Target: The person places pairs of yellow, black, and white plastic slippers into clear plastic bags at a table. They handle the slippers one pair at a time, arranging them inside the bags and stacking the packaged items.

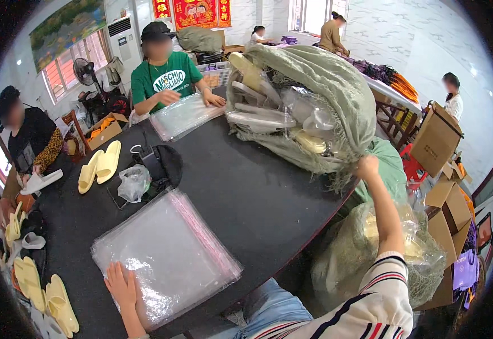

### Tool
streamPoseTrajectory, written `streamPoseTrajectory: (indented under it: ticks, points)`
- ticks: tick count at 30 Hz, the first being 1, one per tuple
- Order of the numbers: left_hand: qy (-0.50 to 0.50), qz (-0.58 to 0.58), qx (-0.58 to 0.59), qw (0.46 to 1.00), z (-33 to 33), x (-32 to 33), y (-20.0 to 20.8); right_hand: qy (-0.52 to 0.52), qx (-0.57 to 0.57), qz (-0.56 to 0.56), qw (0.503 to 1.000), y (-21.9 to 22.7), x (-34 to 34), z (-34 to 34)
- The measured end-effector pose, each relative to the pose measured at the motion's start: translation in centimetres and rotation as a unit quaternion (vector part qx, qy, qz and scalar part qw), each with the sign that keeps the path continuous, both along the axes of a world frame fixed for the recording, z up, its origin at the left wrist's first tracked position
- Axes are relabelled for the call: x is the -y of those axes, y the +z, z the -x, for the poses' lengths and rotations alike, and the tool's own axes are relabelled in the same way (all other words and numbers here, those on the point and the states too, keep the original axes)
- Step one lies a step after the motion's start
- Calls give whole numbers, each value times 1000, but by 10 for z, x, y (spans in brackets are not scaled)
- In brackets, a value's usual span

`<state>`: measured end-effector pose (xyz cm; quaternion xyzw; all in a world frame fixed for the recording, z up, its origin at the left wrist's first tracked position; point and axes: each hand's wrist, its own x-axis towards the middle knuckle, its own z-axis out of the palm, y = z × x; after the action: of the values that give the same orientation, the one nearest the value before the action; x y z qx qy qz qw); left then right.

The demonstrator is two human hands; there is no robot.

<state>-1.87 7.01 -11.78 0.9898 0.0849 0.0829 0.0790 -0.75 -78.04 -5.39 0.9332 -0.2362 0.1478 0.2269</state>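
A stack of clear plastic bags (161,254) with a pink-striped edge lies on the black table (246,198). Flat on its left part rests my left hand (122,287), fingers stretched out. At the right, my arm reaches out to a big green-grey woven sack (331,85) lying on its side at the table's edge. My right hand (366,167) is closed on the frayed rim of that sack. Through its mouth show bagged slippers (263,116), pale grey and cream.
Yellow slippers (99,165), a crumpled plastic bag (134,183) and a black cap-like item (167,161) lie farther left. Across the table, a person in green handles more clear bags (187,116). Another filled sack (348,260) and cardboard boxes (450,209) stand at the right.
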Motion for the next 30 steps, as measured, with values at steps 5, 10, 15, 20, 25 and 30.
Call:
streamPoseTrajectory:
  ticks: [5,10,15,20,25,30]
  points:
    - [19,-17,-7,1000,6,-3,9,-27,256,-445,858,39,70,-64]
    - [-6,10,-5,1000,-6,2,-5,1,563,-527,637,58,183,-52]
    - [15,-12,2,1000,4,-4,3,-59,644,-314,695,21,154,-96]
    - [21,-35,-19,999,5,-2,6,-58,477,-259,838,55,123,-96]
    - [12,-31,-27,999,-3,3,0,177,459,-122,862,100,121,-81]
    - [28,-6,-26,999,6,3,11,291,372,-110,875,116,56,-92]
